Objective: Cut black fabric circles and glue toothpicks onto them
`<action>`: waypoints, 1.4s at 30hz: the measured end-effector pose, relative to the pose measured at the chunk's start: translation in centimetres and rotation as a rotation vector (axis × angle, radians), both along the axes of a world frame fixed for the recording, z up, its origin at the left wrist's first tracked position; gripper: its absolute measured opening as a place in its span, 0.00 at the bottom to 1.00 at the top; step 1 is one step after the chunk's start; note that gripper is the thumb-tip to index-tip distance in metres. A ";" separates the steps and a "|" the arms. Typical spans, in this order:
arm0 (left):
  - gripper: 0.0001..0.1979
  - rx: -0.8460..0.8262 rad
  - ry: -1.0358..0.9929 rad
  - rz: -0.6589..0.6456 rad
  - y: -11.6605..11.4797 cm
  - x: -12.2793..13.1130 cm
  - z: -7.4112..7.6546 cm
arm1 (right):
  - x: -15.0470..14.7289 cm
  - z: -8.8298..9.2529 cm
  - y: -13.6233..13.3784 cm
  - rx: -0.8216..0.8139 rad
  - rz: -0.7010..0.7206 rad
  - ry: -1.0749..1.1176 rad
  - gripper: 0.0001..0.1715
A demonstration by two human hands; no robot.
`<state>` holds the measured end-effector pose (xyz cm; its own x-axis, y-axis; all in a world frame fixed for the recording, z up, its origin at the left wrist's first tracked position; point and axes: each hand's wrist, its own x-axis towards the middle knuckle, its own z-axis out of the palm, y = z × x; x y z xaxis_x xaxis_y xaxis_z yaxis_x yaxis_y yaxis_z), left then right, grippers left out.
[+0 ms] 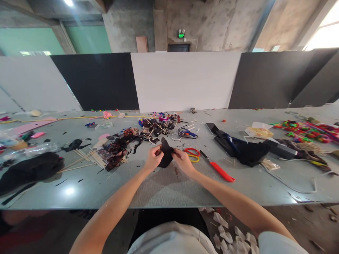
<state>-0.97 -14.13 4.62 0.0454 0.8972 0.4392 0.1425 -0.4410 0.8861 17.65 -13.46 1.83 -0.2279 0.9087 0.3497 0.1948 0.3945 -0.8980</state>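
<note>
I had the left hand (pixel 154 158) closed in a pinch on one edge of the black cloth (pixel 166 157), thumb against bent fingers, and the right hand (pixel 183 161) pinching the opposite edge, so each grip was shut on the fabric with only its thickness between the digits. The cloth sat between the two hands, near the middle of the worktop (pixel 119 192); I could not tell whether its lower edge touched the surface. Just beside the right hand lay the red and yellow handles (pixel 194 156), and past them a red-handled tool (pixel 221 171) lay slantwise. Beyond the cloth, a dark tangle with spiky sticks (pixel 159 127) crowded the far side, with a blue glue gun (pixel 188 133) near its right end. Pale sticks (pixel 90 158) fanned out to the left, and a dark bundle (pixel 246 151) took up space to the right. The cloth's narrow tip pointed away from the wearer, leaning slightly left, its long axis running roughly near to far in my view.
</note>
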 end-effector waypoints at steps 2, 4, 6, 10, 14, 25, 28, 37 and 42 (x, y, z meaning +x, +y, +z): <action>0.11 -0.039 -0.055 -0.008 0.2 -0.2 0.2 | 0.2 -0.2 0.6 -0.028 0.020 0.020 0.15; 0.10 -0.071 -0.095 -0.005 0.5 -0.4 0.2 | 0.3 -0.5 0.8 -0.036 0.014 0.028 0.13; 0.13 -0.089 -0.098 0.005 0.8 -0.5 0.1 | 0.3 -0.6 0.6 0.036 -0.023 0.000 0.15; 0.17 -0.076 -0.041 0.051 1.5 -0.6 -0.5 | 0.4 0.1 -0.6 0.269 -0.008 -0.130 0.36; 0.15 -0.039 -0.015 0.087 2.1 -0.7 -1.2 | 0.6 1.3 -1.5 0.369 0.136 -0.320 0.35; 0.16 -0.164 -0.308 0.104 3.5 -1.6 -1.6 | 0.5 1.7 -1.2 0.111 0.110 -0.127 0.11; 0.19 -0.285 -0.497 0.078 4.0 -1.7 -2.1 | 0.1 1.1 -0.7 0.072 0.056 -0.046 0.12; 0.15 -0.370 -0.702 0.201 5.3 -2.4 -2.6 | 0.4 -0.1 0.8 -0.046 0.116 0.062 0.20; 0.09 -0.568 -0.811 0.095 5.6 -2.6 -2.7 | 0.2 0.3 0.2 -0.195 0.175 0.168 0.20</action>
<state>-3.52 -8.52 1.90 -0.1613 0.9684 -0.1903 -0.5873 0.0608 0.8071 17.88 -13.21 2.09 -0.3407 0.9144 0.2187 -0.0185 0.2260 -0.9740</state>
